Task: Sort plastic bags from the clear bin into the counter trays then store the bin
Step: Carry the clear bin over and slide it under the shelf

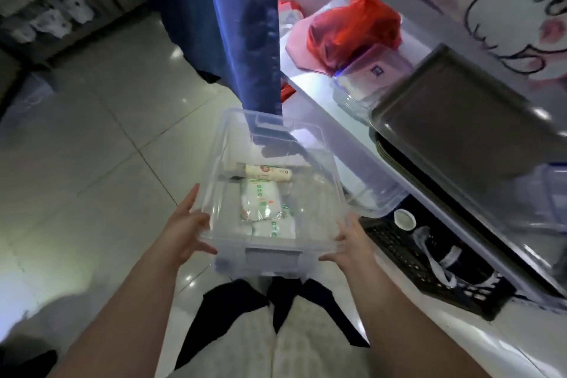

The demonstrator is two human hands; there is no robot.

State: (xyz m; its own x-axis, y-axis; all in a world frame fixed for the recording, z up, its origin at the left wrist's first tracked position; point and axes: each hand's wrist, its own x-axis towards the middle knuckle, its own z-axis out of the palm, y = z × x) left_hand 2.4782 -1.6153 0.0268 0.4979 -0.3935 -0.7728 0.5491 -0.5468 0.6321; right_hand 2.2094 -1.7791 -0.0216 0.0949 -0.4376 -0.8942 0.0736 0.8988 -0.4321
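I carry the clear bin (310, 159) in front of me, above the floor and beside the counter. My left hand (187, 224) grips its near left corner, thumb over the rim. My right hand (352, 242) holds the near right corner, fingers under the edge. Inside the bin lie white and green packs of plastic bags (260, 202) and a cream roll (264, 175). On the counter to the right sit a dark metal tray (454, 113) and a clear tray (365, 83) with white packets in it.
The white counter (310, 80) runs along the right, with a red plastic bag (352, 27) at its far end. A blue curtain (245, 24) hangs just beyond the bin. A black crate (429, 264) with a white-lidded bottle (405, 218) stands under the counter. Glossy tiled floor (92, 163) spreads to the left.
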